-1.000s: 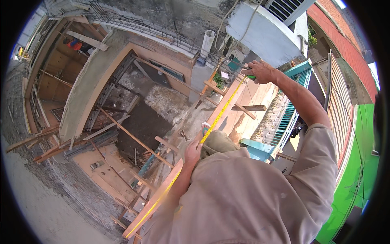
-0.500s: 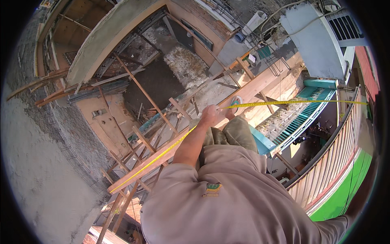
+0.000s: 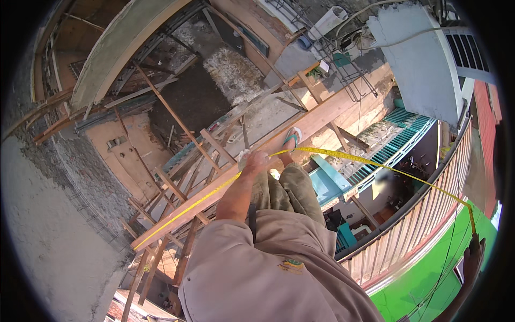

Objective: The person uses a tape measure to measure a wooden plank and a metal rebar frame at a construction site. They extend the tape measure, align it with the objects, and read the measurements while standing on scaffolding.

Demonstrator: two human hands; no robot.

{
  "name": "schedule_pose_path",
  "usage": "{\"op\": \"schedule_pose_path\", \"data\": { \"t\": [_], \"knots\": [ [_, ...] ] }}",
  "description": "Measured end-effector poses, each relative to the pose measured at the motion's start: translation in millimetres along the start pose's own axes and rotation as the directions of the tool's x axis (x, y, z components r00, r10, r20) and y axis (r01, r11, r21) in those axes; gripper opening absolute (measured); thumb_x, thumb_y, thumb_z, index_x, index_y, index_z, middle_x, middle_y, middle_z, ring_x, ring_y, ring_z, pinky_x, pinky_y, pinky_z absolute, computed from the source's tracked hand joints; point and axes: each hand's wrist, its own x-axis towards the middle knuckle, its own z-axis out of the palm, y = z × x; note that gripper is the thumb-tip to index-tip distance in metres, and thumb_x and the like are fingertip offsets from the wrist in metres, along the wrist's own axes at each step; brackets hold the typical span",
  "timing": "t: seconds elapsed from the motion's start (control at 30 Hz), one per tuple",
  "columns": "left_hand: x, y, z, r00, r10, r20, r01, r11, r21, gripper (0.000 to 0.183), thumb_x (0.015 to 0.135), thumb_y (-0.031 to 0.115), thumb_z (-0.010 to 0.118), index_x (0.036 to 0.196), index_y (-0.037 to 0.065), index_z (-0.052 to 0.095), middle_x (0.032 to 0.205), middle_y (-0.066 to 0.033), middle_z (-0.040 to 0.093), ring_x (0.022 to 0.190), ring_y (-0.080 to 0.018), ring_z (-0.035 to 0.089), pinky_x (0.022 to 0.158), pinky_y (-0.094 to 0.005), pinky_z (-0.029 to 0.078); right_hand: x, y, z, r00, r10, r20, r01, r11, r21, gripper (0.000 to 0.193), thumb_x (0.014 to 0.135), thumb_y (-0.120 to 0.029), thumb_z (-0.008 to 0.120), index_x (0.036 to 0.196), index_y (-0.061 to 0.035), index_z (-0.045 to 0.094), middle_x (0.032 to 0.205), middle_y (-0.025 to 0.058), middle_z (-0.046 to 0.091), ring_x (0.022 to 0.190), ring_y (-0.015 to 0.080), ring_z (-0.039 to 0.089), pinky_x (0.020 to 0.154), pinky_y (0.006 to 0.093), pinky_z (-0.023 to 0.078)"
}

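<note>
A yellow tape measure [image 3: 343, 155] runs along a long wooden beam [image 3: 322, 115], then arcs off to the right through the air. My left hand [image 3: 256, 161] pinches the tape down against the beam, just in front of my knees. My right hand [image 3: 474, 256] is stretched far out to the lower right by the picture's rim, in shadow, and holds the tape's other end above the green wall. The tape's lower-left part [image 3: 177, 213] lies flat on the beam. My foot in a sandal [image 3: 292, 137] rests on the beam beyond my left hand.
I am high up on timber scaffolding [image 3: 177, 177] over a building site. A wooden railing [image 3: 413, 225] curves along the right, with a green wall [image 3: 429, 279] below it. A rough grey wall [image 3: 48, 231] fills the left. A teal louvred roof [image 3: 402, 134] lies below.
My right hand has swung from ahead of me out to the far lower right, pulling the tape into a long arc. My left hand stayed on the beam while the view turned.
</note>
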Motion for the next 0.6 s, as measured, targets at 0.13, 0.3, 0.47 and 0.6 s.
{"op": "schedule_pose_path", "data": {
  "t": [0.13,0.3,0.47,0.6],
  "knots": [
    [30.8,2.8,15.7,0.993,-0.068,0.096,0.061,0.996,0.071,0.028,0.084,0.034,0.064,0.093,0.008,0.074,0.086,-0.0219,0.068,0.087,-0.0405,0.067,0.078,-0.0494,0.051,9.9,-85.6,45.4,0.999,0.022,0.039,-0.023,1.000,0.021,0.055,0.070,-0.001,0.057,0.125,-0.0036,0.050,0.096,0.0219,0.051,0.091,0.0416,0.051,0.086,0.0523,0.042],
    [73.6,2.6,18.0,0.990,-0.134,0.048,0.132,0.990,0.049,0.029,0.084,0.034,0.063,0.091,0.007,0.074,0.085,-0.0211,0.069,0.083,-0.0397,0.067,0.075,-0.0466,0.052,31.5,-97.0,80.2,0.996,0.088,-0.013,-0.088,0.996,0.009,0.071,0.070,0.001,0.055,0.139,-0.0065,0.044,0.093,0.0190,0.049,0.090,0.0389,0.053,0.082,0.0504,0.042],
    [101.0,-2.9,-4.3,0.996,-0.044,0.080,0.052,0.995,-0.091,0.031,0.080,0.036,0.064,0.089,0.008,0.074,0.084,-0.0210,0.069,0.077,-0.0404,0.067,0.070,-0.0450,0.052,25.6,-18.2,83.5,0.985,0.020,-0.172,-0.072,0.952,-0.298,0.072,0.077,-0.005,0.053,0.147,-0.0098,0.040,0.118,0.0190,0.051,0.112,0.0387,0.047,0.098,0.0496,0.038],
    [106.6,-34.2,24.3,0.947,-0.220,0.235,0.249,0.963,-0.099,0.031,0.080,0.037,0.064,0.091,0.010,0.074,0.084,-0.0207,0.069,0.078,-0.0409,0.066,0.071,-0.0463,0.051,45.0,44.7,79.2,0.974,-0.053,-0.222,-0.056,0.886,-0.460,0.068,0.081,-0.009,0.054,0.148,-0.0109,0.040,0.141,0.0206,0.045,0.134,0.0410,0.038,0.113,0.0481,0.030]
  ]
}}
